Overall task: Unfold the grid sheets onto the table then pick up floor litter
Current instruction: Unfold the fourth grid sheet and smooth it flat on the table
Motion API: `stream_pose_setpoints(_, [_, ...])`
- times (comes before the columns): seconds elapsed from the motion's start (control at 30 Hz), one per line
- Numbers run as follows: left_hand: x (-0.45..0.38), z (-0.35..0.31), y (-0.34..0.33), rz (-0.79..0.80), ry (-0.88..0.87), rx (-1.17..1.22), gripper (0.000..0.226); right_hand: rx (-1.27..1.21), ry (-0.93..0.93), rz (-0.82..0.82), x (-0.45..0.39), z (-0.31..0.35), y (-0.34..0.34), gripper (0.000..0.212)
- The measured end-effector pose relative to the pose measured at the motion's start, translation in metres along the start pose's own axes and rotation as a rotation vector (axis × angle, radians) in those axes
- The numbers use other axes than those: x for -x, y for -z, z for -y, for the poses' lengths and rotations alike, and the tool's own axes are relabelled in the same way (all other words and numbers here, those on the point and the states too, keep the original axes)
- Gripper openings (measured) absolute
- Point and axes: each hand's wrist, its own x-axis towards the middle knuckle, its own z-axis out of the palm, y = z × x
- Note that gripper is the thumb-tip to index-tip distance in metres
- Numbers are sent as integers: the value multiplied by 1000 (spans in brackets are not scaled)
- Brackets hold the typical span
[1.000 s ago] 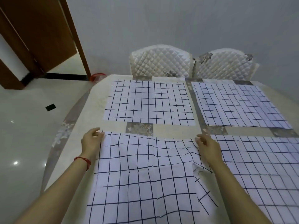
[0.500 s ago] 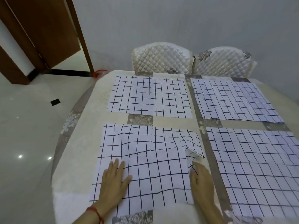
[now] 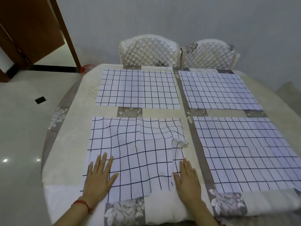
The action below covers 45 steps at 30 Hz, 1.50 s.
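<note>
- Table, covered by a cream cloth with grey floral patches; four grid sheets laid on it in two rows.
- Near right grid sheet, flat, reaching close to the near edge.
- Near left grid sheet, rumpled, with a raised fold at its right edge.
- Far left grid sheet and far right grid sheet, both flat, separated by a grey strip of cloth.
- Two quilted white chairs behind the far edge.
- Left hand, fingers spread and straight, pressed flat on the near left corner of the rumpled sheet; red string at the wrist.
- Right hand, fingers straight and together, flat on the sheet's near right edge.
- Small black scrap on the glossy floor, left of the table.
</note>
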Motion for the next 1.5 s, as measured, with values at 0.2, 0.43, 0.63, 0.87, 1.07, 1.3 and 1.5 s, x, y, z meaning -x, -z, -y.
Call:
stream_pose_setpoints(0.2, [1,6,2,-18,-21,-24,66,-732,-431,-135,-42,10,39,39])
stream_pose_setpoints(0.43, [1,12,2,-24,-42,-44,66,-1007,-570,-60,-106,21,54,49])
stream_pose_setpoints(0.63, [0,14,0,-21,-43,-35,66,-1019,-528,-158,-105,8,58,38])
stream_pose_setpoints(0.87, [1,14,0,-28,-48,-35,66,-479,-412,-208,-99,-16,64,30])
stream_pose_setpoints(1.07, [1,13,0,-34,-59,-41,66,-83,117,-152,-90,27,26,50])
stream_pose_setpoints(1.3, [-1,14,2,-9,-67,-21,66,55,173,108,-82,37,-17,75])
stream_pose_setpoints(1.5, [-1,15,6,23,-65,-2,67,50,91,108,-76,27,-11,78])
